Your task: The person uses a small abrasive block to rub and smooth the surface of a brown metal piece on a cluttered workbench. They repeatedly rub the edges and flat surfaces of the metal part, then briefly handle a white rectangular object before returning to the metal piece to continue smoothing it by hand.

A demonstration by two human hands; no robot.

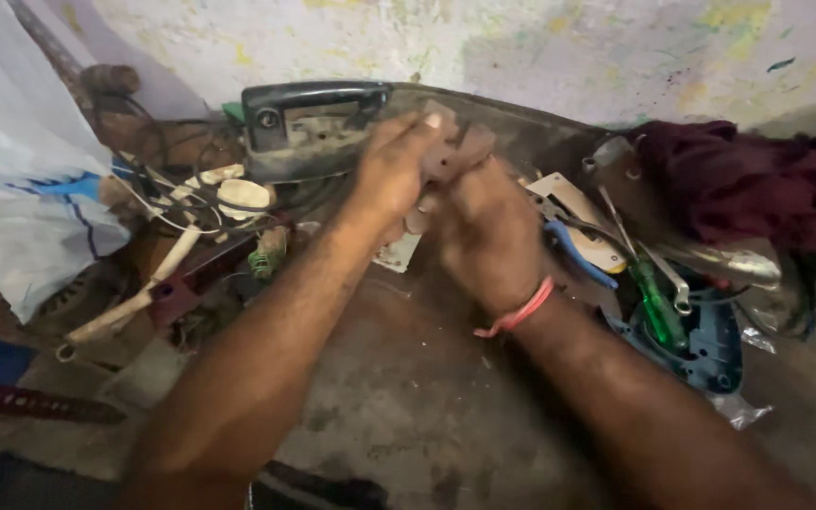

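my hands: left hand [391, 175] and right hand [488, 231], fingers of both clamped on one small brownish part [448, 159] above the table [408, 397]
bag: one white plastic bag [21, 189], far left
screwdriver: one, green handle [658, 307], right

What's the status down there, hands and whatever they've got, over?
Left hand and right hand both closed on a small brownish part, held above the workbench. Green-handled screwdriver and pliers lie right. Nothing blocking.

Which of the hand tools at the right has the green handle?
The screwdriver lying over the blue casing; the pliers beside it have blue grips.
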